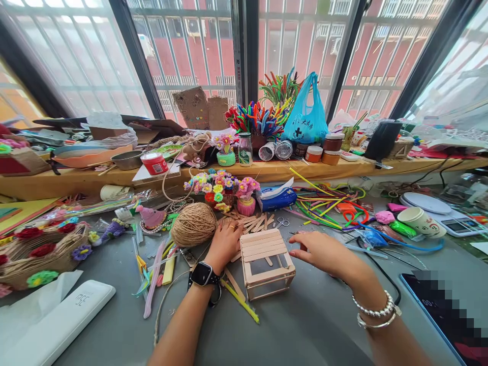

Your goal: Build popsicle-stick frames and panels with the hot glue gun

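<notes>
A small box-like frame (pixel 263 247) of wooden craft sticks stands on the grey table, its top partly covered by sticks laid side by side. Just left of it, my left hand (pixel 224 246) reaches over a loose pile of craft sticks (pixel 259 222), fingers stretched forward and touching the pile's near end; I see nothing gripped. Close to the frame's right side hovers my right hand (pixel 318 251), thumb and fingers apart, with no object visible in it. A ball of jute twine (pixel 193 224) sits beside my left hand. Small scissors (pixel 282 222) lie behind the frame.
Pipe cleaners (pixel 324 203) spread at the right rear, near a paper cup (pixel 421 222) and a scale (pixel 457 223). A phone (pixel 438 310) lies front right, a white power bank (pixel 72 323) front left. A tissue pack (pixel 277 195) and pipe-cleaner flowers (pixel 247 195) stand behind.
</notes>
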Tool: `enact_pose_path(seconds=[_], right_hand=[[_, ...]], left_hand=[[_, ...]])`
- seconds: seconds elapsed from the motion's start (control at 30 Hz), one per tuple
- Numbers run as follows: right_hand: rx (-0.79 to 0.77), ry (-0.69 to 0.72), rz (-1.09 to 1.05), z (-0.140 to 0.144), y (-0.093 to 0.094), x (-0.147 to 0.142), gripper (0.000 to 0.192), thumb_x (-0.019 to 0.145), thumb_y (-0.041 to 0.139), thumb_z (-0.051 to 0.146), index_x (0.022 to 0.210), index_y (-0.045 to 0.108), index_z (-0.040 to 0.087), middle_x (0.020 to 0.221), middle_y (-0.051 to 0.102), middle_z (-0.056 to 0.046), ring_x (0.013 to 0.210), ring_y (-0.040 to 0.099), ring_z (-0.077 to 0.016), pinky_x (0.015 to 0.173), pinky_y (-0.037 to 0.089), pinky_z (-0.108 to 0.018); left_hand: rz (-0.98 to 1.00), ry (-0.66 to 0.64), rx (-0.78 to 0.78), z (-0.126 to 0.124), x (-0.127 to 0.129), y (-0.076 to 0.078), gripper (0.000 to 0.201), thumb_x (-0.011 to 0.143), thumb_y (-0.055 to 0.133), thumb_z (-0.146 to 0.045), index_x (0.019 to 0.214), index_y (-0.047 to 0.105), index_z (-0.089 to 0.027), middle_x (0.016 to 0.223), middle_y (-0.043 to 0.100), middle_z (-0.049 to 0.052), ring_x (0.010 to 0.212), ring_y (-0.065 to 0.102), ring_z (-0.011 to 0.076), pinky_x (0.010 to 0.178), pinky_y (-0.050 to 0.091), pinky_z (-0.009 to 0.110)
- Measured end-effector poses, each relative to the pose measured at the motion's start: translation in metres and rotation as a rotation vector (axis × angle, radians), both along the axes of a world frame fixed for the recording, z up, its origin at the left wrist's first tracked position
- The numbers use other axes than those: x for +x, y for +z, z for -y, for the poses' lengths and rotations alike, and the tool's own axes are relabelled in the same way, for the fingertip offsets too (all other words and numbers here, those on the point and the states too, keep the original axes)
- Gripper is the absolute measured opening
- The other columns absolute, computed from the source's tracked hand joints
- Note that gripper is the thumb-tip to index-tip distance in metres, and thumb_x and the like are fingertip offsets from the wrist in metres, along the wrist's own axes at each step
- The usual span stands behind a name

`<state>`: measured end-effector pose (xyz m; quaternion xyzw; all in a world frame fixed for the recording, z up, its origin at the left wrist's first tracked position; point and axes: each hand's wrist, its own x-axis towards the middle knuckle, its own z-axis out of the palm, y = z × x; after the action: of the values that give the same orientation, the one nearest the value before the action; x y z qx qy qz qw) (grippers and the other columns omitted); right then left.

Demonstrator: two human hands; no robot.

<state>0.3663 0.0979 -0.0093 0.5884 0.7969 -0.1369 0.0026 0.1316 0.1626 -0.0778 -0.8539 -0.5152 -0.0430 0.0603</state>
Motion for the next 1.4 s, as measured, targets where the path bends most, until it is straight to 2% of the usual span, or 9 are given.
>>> enact_pose_path(seconds=[0.13,0.23,0.4,0.53,0.83,1.07,1.23,1.4], right_hand=[[0.000,-0.025,0.021,-0.0002,-0.0012,-0.0009,0.035,0.081,0.042,0.039,0.106,0.058,0.021,0.096,0.065,-0.010,0.088,0.059,-0.0218,0.072,0.040,-0.028],[0.003,-0.049,0.048,0.0006,-0.0015,-0.0029,0.035,0.080,0.043,0.039,0.107,0.058,0.022,0.097,0.064,-0.010,0.089,0.058,-0.0223,0.071,0.040,-0.028],[0.003,-0.053,0.065,0.0015,-0.0009,-0.0052,0.034,0.081,0.043,0.038,0.105,0.058,0.021,0.096,0.064,-0.010,0.089,0.058,-0.0222,0.070,0.040,-0.027],[0.003,-0.066,0.080,0.0017,-0.0003,-0.0051,0.033,0.081,0.043,0.038,0.105,0.058,0.022,0.095,0.064,-0.009,0.090,0.058,-0.0215,0.071,0.039,-0.027],[0.022,-0.052,0.100,-0.0007,-0.0065,-0.0048,0.031,0.081,0.044,0.037,0.100,0.060,0.018,0.092,0.064,-0.012,0.089,0.058,-0.0233,0.071,0.040,-0.029],[0.032,-0.040,0.087,-0.0011,-0.0090,-0.0034,0.032,0.081,0.043,0.037,0.099,0.060,0.017,0.091,0.065,-0.012,0.087,0.059,-0.0242,0.071,0.041,-0.031],[0.048,-0.049,0.076,0.0001,-0.0081,-0.0036,0.034,0.080,0.044,0.036,0.104,0.058,0.016,0.092,0.064,-0.013,0.091,0.058,-0.0241,0.074,0.041,-0.031],[0.056,-0.065,0.091,0.0014,-0.0076,-0.0058,0.033,0.080,0.044,0.036,0.103,0.059,0.017,0.091,0.065,-0.012,0.089,0.058,-0.0249,0.068,0.043,-0.031]], left_hand=[[0.000,-0.046,-0.023,-0.0015,0.0010,-0.0009,0.038,0.080,0.042,-0.020,0.118,0.048,-0.017,0.131,0.041,0.009,0.121,0.034,0.0217,0.098,0.027,0.038],[-0.004,-0.073,-0.040,-0.0018,0.0039,-0.0014,0.038,0.081,0.043,-0.025,0.118,0.048,-0.019,0.130,0.043,0.008,0.121,0.035,0.0214,0.097,0.029,0.037],[0.002,-0.016,-0.003,-0.0016,0.0046,-0.0020,0.039,0.081,0.042,-0.029,0.117,0.049,-0.016,0.127,0.045,0.012,0.118,0.038,0.0252,0.093,0.031,0.040],[0.005,0.038,0.026,-0.0014,0.0024,-0.0018,0.040,0.078,0.045,-0.028,0.116,0.049,-0.017,0.126,0.046,0.012,0.115,0.039,0.0268,0.085,0.036,0.041],[-0.005,0.074,0.041,0.0004,0.0035,-0.0004,0.039,0.075,0.047,-0.025,0.111,0.052,-0.012,0.124,0.047,0.013,0.111,0.041,0.0282,0.083,0.036,0.040],[0.003,0.078,0.044,-0.0013,0.0010,-0.0016,0.037,0.076,0.047,-0.026,0.110,0.053,-0.011,0.125,0.047,0.013,0.112,0.040,0.0264,0.086,0.035,0.037],[0.014,0.084,0.052,-0.0046,-0.0006,-0.0053,0.042,0.076,0.047,-0.030,0.114,0.050,-0.013,0.127,0.045,0.010,0.112,0.039,0.0286,0.086,0.035,0.040],[0.021,0.088,0.058,-0.0064,-0.0007,-0.0070,0.045,0.075,0.047,-0.033,0.115,0.050,-0.012,0.125,0.046,0.013,0.116,0.036,0.0271,0.095,0.028,0.039]])
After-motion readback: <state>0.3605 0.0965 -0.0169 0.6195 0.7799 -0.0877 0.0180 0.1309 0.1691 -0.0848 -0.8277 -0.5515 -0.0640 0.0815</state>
